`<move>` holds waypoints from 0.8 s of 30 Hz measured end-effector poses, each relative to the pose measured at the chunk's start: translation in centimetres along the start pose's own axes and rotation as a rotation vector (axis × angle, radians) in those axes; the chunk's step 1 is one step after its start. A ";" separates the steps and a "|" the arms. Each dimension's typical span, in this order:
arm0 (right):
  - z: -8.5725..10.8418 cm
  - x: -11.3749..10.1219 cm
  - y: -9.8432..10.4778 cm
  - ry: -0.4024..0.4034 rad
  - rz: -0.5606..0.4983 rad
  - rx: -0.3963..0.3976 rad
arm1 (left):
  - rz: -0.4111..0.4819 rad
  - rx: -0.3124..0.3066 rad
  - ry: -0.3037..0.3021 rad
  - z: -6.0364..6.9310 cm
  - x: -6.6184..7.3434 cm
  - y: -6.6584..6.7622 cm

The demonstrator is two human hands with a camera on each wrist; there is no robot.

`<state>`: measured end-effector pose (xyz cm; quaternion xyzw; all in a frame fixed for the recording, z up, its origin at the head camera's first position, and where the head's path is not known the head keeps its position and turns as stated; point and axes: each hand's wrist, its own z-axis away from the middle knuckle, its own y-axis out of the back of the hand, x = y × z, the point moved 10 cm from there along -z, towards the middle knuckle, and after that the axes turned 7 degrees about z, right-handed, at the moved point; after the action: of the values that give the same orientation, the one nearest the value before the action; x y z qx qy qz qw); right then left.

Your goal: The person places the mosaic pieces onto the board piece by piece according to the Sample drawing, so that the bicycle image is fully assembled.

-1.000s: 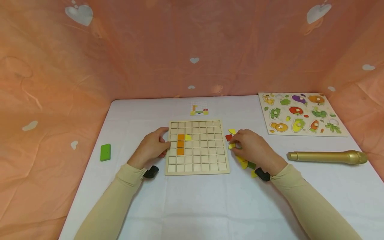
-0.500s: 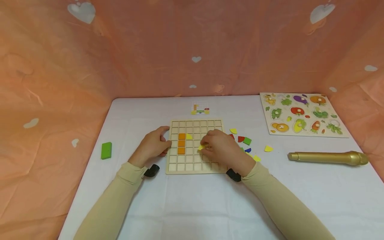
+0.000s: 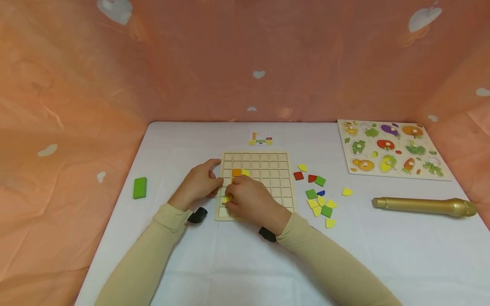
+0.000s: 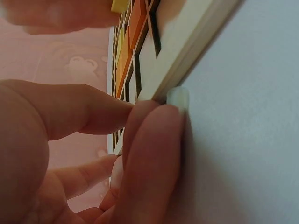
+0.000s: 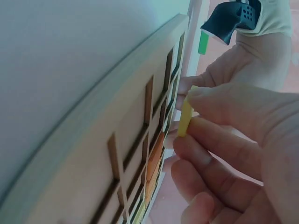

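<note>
A wooden grid board (image 3: pixel 284 182) lies flat on the white table. My left hand (image 3: pixel 199 182) holds its left edge; in the left wrist view the thumb and curled fingers close on that rim. Between the thumb and fingers of my right hand (image 3: pixel 254 199) is a yellow tile (image 5: pixel 186 116), pinched just above the board's lower left cells. An orange square tile (image 3: pixel 236 172) and a yellow quarter-round tile (image 3: pixel 246 172) sit side by side in the grid. My right hand mostly covers the orange tiles below in the head view.
Loose yellow, green, red and blue tiles, among them a green square (image 3: pixel 326 211), are scattered right of the board. Behind it lies a small pattern card (image 3: pixel 260 137). A vegetable peg puzzle (image 3: pixel 371 148), a gold microphone-shaped object (image 3: pixel 421 205) and a green block (image 3: pixel 140 188) lie farther out.
My right hand has carried the yellow tile from the loose pile leftward across the board to its lower left cells. The left hand has stayed at the board's edge.
</note>
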<state>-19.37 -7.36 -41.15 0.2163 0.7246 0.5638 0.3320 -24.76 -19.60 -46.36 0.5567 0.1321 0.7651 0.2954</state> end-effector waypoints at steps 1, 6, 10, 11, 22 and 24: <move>-0.1 -0.1 -0.1 -0.002 0.003 0.000 | -0.004 0.002 0.000 0.0 0.0 0.0; -0.3 -0.4 -0.3 -0.009 0.018 -0.009 | -0.020 0.002 -0.003 0.1 0.1 0.0; -0.4 -0.6 -0.6 -0.003 0.038 -0.012 | -0.020 0.003 0.000 0.1 0.1 0.1; -0.4 -0.7 -0.6 -0.001 0.043 -0.012 | -0.021 0.003 0.001 0.1 0.1 0.1; -0.6 -0.6 -1.1 -0.015 0.062 -0.035 | -0.020 0.004 0.003 0.0 0.0 0.1; -0.5 -0.6 -1.1 -0.015 0.062 -0.036 | -0.018 0.002 0.006 -0.1 0.0 0.1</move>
<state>-19.28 -8.43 -41.98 0.2367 0.7048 0.5851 0.3238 -24.83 -19.68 -46.37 0.5534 0.1385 0.7640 0.3014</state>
